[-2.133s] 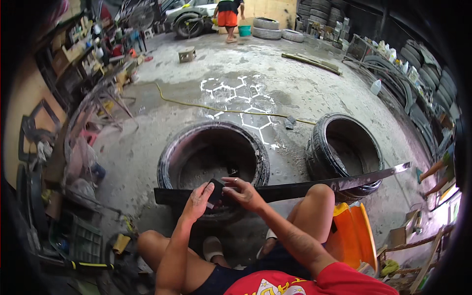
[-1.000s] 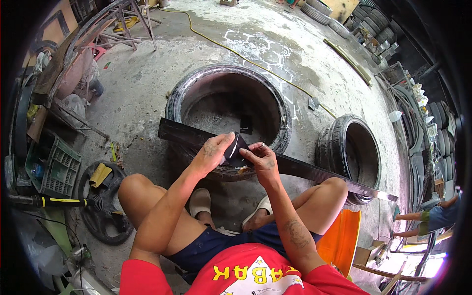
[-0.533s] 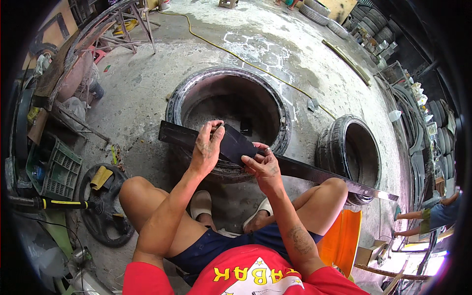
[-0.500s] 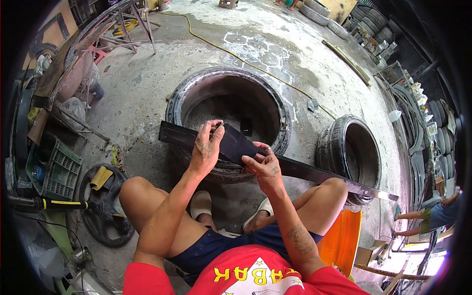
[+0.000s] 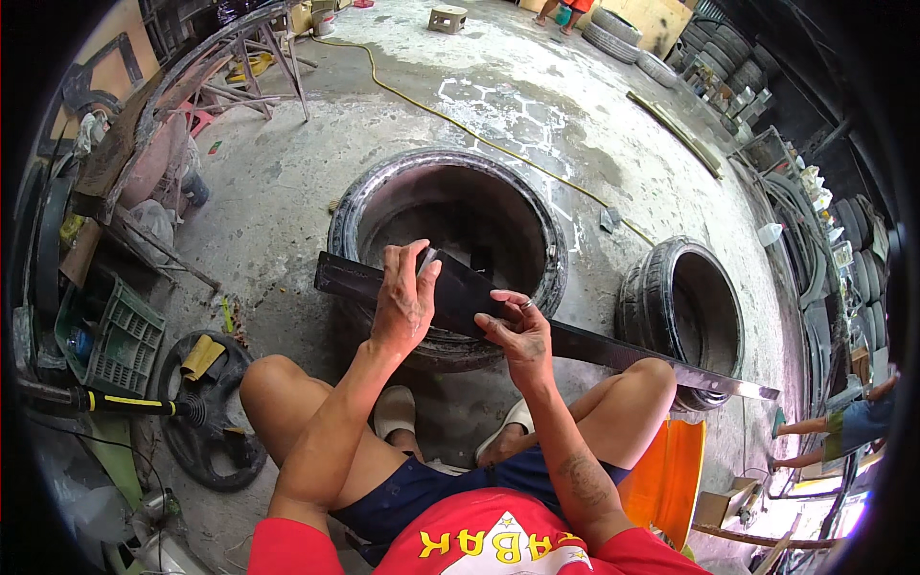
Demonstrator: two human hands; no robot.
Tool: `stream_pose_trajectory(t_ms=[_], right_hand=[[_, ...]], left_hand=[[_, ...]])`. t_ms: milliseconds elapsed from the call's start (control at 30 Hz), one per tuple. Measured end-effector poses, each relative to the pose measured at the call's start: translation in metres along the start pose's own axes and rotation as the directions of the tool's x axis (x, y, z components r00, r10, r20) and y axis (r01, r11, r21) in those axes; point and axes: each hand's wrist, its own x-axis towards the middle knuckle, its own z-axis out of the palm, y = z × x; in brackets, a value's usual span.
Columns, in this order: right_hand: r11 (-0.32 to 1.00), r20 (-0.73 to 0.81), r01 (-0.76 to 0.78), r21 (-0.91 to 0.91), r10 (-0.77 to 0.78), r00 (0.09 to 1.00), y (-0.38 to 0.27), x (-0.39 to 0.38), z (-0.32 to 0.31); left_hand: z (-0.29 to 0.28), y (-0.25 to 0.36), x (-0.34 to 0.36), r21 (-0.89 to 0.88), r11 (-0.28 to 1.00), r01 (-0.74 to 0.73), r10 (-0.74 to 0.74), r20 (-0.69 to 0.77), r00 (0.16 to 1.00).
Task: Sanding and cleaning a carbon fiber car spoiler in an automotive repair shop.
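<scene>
Between my hands is a flat black rubber-like piece (image 5: 458, 287), held over a long dark strip (image 5: 613, 351). My left hand (image 5: 402, 299) pinches its upper left edge between thumb and fingers, where a small pale grey edge shows. At its right end my right hand (image 5: 517, 331) grips with thumb and fingers; a ring is on one finger. The strip lies across the near rim of a big tire (image 5: 350, 216) that rests on its side before me. Rightward, it reaches past the near side of a second tire (image 5: 637, 297).
On my left are a dark wheel-shaped part (image 5: 177, 436), a green crate (image 5: 125, 335) and a metal-legged stand (image 5: 273, 72). A yellow hose (image 5: 460, 113) crosses the concrete floor. An orange curved panel (image 5: 666, 470) stands by my right knee. Another person (image 5: 858, 422) is at the far right.
The view has tilted slightly, so the scene sits a little lower. Both hands keep hold of the black piece in nearly the same place, with a slight shift of my left fingers.
</scene>
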Motion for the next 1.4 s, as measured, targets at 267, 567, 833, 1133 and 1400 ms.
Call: stream_pose_trajectory(t_ms=[267, 567, 833, 1133, 1400], right_hand=[[0.998, -0.027, -0.067, 0.000, 0.067, 0.997, -0.010, 0.006, -0.006], [0.959, 0.227, -0.095, 0.265, 0.034, 0.973, -0.045, 0.026, -0.028], [0.951, 0.475, 0.017, -0.307, 0.138, 0.869, -0.082, 0.050, -0.021], [0.988, -0.055, -0.149, -0.035, 0.147, 0.988, 0.003, 0.014, -0.001], [0.948, 0.148, 0.050, -0.315, -0.003, 0.989, -0.026, 0.028, -0.010]], left_hand=[[-0.004, 0.003, -0.005, -0.578, 0.395, 0.714, -0.617, 0.408, 0.673], [-0.006, -0.013, -0.006, -0.699, -0.041, 0.714, -0.502, 0.632, 0.590], [-0.021, 0.026, 0.001, -0.524, 0.446, 0.725, -0.254, 0.703, 0.664], [0.005, 0.016, -0.014, -0.519, 0.600, 0.608, -0.402, 0.461, 0.791], [0.008, 0.005, -0.017, -0.641, 0.384, 0.665, -0.309, 0.589, 0.747]])
